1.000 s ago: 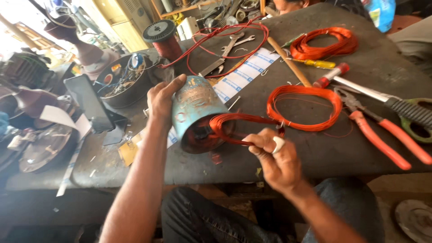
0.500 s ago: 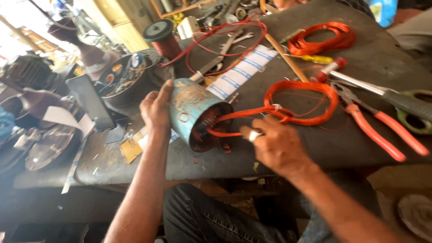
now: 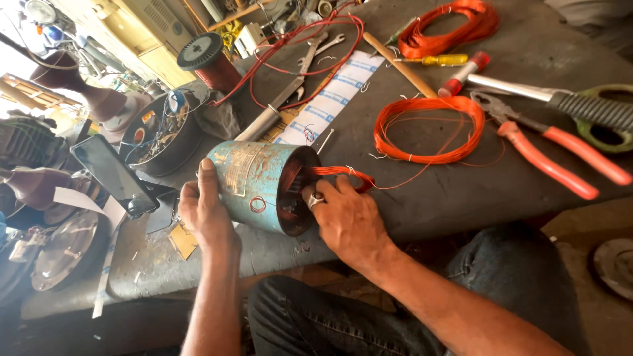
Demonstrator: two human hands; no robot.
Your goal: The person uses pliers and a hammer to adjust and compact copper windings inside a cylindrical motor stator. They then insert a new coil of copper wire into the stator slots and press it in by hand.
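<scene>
At the far left a dark phone-like slab (image 3: 112, 175) is leaning on the cluttered bench (image 3: 527, 39) beside a round tray of small parts (image 3: 161, 132), and just right of them the person's left hand (image 3: 208, 214) is clasping the closed end of a teal motor stator housing (image 3: 260, 184), thumb lying up along its side, steadying it as it lies on its side at the bench's near edge. The right hand (image 3: 346, 214) is pressing its fingers into the open mouth, pinching a bundle of orange-red copper winding wire (image 3: 343, 173) that is running from the bore toward a loose wire coil (image 3: 428, 128) further right. Red-handled pliers (image 3: 547, 151) are lying beyond that. The risks look plain: the round housing is resting close to the edge, so a slackening left grip could let it roll off; tugging hard could scrape the wire's enamel on the rim or kink it; the trailing strand could snag the coil and drag it along; thin wire could cut fingertips.
</scene>
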